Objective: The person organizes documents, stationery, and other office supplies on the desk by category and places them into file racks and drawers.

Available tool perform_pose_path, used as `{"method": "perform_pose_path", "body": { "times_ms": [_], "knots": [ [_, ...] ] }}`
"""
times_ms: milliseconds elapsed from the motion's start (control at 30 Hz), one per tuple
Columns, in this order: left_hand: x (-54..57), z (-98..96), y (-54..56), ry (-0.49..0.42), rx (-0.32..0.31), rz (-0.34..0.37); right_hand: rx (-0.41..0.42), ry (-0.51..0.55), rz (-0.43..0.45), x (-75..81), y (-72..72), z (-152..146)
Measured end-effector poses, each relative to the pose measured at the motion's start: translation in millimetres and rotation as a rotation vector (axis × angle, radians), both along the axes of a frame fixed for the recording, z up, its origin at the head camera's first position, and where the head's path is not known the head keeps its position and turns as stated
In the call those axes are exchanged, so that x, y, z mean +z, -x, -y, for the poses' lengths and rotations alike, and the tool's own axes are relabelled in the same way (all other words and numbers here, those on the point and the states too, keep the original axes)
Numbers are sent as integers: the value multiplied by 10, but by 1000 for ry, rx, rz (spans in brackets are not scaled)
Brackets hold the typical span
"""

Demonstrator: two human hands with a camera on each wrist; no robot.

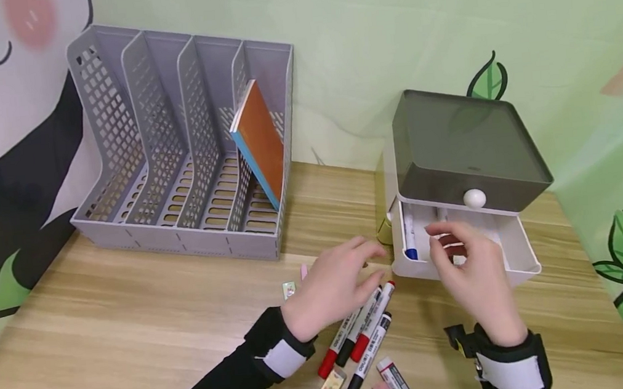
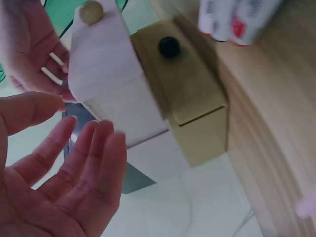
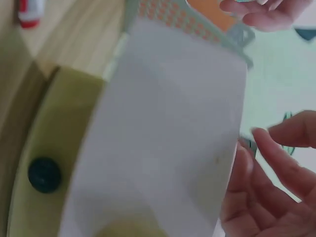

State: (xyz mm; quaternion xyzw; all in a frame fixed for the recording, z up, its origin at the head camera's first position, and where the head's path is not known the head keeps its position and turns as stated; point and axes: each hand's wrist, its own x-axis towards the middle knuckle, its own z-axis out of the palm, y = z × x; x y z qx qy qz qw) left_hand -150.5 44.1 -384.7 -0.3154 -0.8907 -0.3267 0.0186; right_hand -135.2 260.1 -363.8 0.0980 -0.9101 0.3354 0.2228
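Observation:
My right hand (image 1: 476, 269) is over the front of the pulled-out white drawer (image 1: 522, 250), thumb and forefinger close together with nothing visible between them. In the right wrist view its fingertips are at the drawer's rim. A marker with a blue end (image 1: 409, 235) lies inside the drawer along its left side. My left hand (image 1: 333, 285) hovers left of the drawer, fingers loosely bent and empty, as the left wrist view shows. Beneath it, several red and black whiteboard markers (image 1: 373, 343) lie together on the wooden table (image 1: 188, 310).
The drawer box has a dark grey top unit (image 1: 468, 137) and a yellow drawer (image 2: 182, 74) with a dark knob. Erasers (image 1: 394, 379) lie near the markers. At the back left stands a grey file rack (image 1: 182, 243) holding an orange-covered book (image 1: 262, 143).

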Motion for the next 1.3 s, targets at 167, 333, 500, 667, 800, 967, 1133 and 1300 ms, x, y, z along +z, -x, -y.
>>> {"method": "perform_pose_path", "body": {
  "times_ms": [167, 333, 500, 667, 800, 967, 1133, 1300],
  "knots": [
    [-80, 161, -81, 77, 18, -12, 88, 34, -104, -99, -151, 132],
    [-161, 298, -167, 132, 18, 37, 181, 31, -99, -205, -300, 247],
    [-225, 356, -267, 241, 3, 127, 235, -24, -17, -326, -380, 300],
    [-287, 337, -361, 333, -4, 225, 259, -75, 47, -431, -400, 327],
    [-348, 312, -426, 364, -15, 254, 266, -91, 90, -479, -414, 349],
    [-382, 312, -461, 373, -12, 276, 255, -113, 143, -493, -414, 386],
    [-385, 312, -462, 366, -14, 292, 243, -125, 181, -509, -408, 402],
    [-380, 321, -457, 362, -16, 298, 227, -133, 212, -524, -402, 408]
  ]
}}
